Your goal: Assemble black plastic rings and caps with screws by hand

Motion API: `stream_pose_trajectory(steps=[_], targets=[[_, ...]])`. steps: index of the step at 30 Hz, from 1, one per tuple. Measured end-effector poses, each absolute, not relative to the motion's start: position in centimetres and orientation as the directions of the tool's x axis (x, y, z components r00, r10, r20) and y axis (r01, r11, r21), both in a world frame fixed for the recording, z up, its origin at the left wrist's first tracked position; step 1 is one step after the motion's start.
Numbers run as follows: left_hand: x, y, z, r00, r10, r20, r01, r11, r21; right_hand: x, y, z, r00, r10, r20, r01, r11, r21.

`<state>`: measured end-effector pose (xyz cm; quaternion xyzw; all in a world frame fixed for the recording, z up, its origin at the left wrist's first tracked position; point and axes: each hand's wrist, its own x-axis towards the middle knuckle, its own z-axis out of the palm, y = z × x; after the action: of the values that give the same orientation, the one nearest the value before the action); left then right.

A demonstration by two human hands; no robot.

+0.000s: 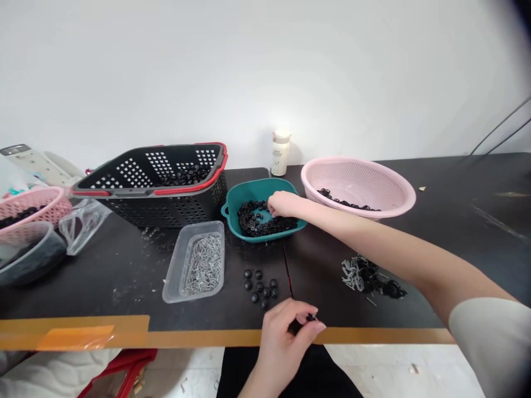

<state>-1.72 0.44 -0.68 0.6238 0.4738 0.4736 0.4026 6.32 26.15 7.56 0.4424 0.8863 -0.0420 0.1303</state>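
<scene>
My left hand (286, 337) is at the table's front edge, thumb and fingers closed on a small black part (310, 317) with a bit of metal showing. Farther off, my right hand (282, 203) reaches into the teal basin (265, 239), fingers bent down among small black ring-like parts (249, 220); its fingertips are partly hidden, so what they grip, if anything, does not show. Several round black caps (259, 287) lie loose on the table just beyond my left hand. Left of them stands a clear plastic tray (172, 276) of metal pins (205, 264).
Behind, a black basket (166, 210) with red handles holds black parts. A pink colander (398, 204) stands right of the basin, a white bottle (281, 155) by the wall. Pins and black parts (369, 275) lie in a pile under my right forearm. Bowls (33, 265) crowd the left.
</scene>
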Motion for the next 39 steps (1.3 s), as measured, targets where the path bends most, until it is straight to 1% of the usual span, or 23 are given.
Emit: stream_pose_trajectory(steps=[6, 8, 11, 13, 15, 19, 21, 22, 23, 24, 25, 26, 28, 29, 30, 32, 34, 37, 39], targets=[[-1.6, 0.2, -0.4, 0.113, 0.952, 0.283, 0.200, -0.301, 0.932, 4.9, 27.0, 7.3, -0.478, 0.812, -0.334, 0.833, 0.540, 0.119], [-1.5, 0.1, -0.4, 0.108, 0.946, 0.306, 0.196, -0.322, 0.926, 4.2, 27.2, 7.2, -0.453, 0.826, -0.336, 0.849, 0.515, 0.121], [-1.5, -0.1, -0.6, 0.029, 0.956, 0.293, 0.151, -0.294, 0.944, 3.4, 27.2, 7.1, -0.429, 0.848, -0.311, 0.875, 0.475, 0.089], [-1.7, -0.4, -0.6, -0.023, 0.967, 0.255, 0.110, -0.251, 0.962, 3.4, 27.1, 7.3, -0.429, 0.861, -0.274, 0.890, 0.455, 0.034], [-2.1, -0.8, -0.5, -0.055, 0.967, 0.249, 0.118, -0.241, 0.963, 3.9, 26.6, 7.7, -0.447, 0.871, -0.203, 0.893, 0.447, -0.052], [-3.3, -1.1, 0.0, -0.077, 0.927, 0.366, 0.225, -0.342, 0.913, 6.6, 23.5, 9.4, -0.499, 0.866, -0.032, 0.833, 0.468, -0.295], [-3.7, -0.9, 0.0, -0.080, 0.910, 0.406, 0.235, -0.379, 0.895, 8.8, 20.4, 10.0, -0.524, 0.851, 0.005, 0.764, 0.473, -0.439], [-3.9, -0.8, 0.0, -0.080, 0.905, 0.418, 0.232, -0.390, 0.891, 9.9, 18.4, 10.1, -0.536, 0.844, 0.036, 0.704, 0.469, -0.533], [-3.9, -0.7, 0.0, -0.080, 0.903, 0.423, 0.227, -0.397, 0.889, 11.0, 16.2, 9.9, -0.545, 0.835, 0.084, 0.513, 0.410, -0.754], [-3.9, -0.7, -0.1, -0.081, 0.902, 0.424, 0.224, -0.398, 0.890, 12.1, 14.0, 9.4, -0.510, 0.853, 0.114, 0.326, 0.314, -0.892], [-3.8, -0.6, -0.2, -0.082, 0.903, 0.421, 0.224, -0.395, 0.891, 13.0, 11.8, 8.7, -0.477, 0.874, 0.095, 0.169, 0.197, -0.966], [-3.7, -0.6, -0.4, -0.086, 0.907, 0.412, 0.226, -0.385, 0.895, 13.7, 9.6, 7.8, -0.446, 0.894, 0.040, 0.038, 0.063, -0.997], [-3.4, -0.7, -0.6, -0.115, 0.915, 0.386, 0.228, -0.354, 0.907, 14.5, 6.1, 5.6, -0.392, 0.914, -0.107, -0.150, -0.179, -0.972], [-3.1, -0.7, -0.6, -0.141, 0.919, 0.368, 0.220, -0.334, 0.917, 14.5, 4.7, 4.4, -0.359, 0.921, -0.152, -0.228, -0.245, -0.942], [-2.9, -0.7, -0.6, -0.167, 0.921, 0.351, 0.210, -0.315, 0.926, 14.4, 3.6, 3.4, -0.314, 0.932, -0.180, -0.290, -0.275, -0.917], [-2.6, -0.8, -0.4, -0.190, 0.924, 0.332, 0.208, -0.292, 0.933, 13.6, 2.2, 1.7, -0.211, 0.959, -0.187, -0.374, -0.256, -0.892], [-2.3, -0.8, 0.0, -0.163, 0.923, 0.349, 0.243, -0.306, 0.921, 12.7, 1.5, 0.7, -0.149, 0.971, -0.188, -0.410, -0.234, -0.882], [-2.2, -0.7, 0.3, -0.138, 0.912, 0.387, 0.285, -0.337, 0.897, 11.8, 1.1, -0.1, -0.119, 0.970, -0.212, -0.445, -0.243, -0.862], [-2.3, -0.7, 0.2, -0.148, 0.910, 0.386, 0.302, -0.330, 0.894, 11.8, 1.1, -0.4, -0.099, 0.971, -0.218, -0.418, -0.239, -0.876]])
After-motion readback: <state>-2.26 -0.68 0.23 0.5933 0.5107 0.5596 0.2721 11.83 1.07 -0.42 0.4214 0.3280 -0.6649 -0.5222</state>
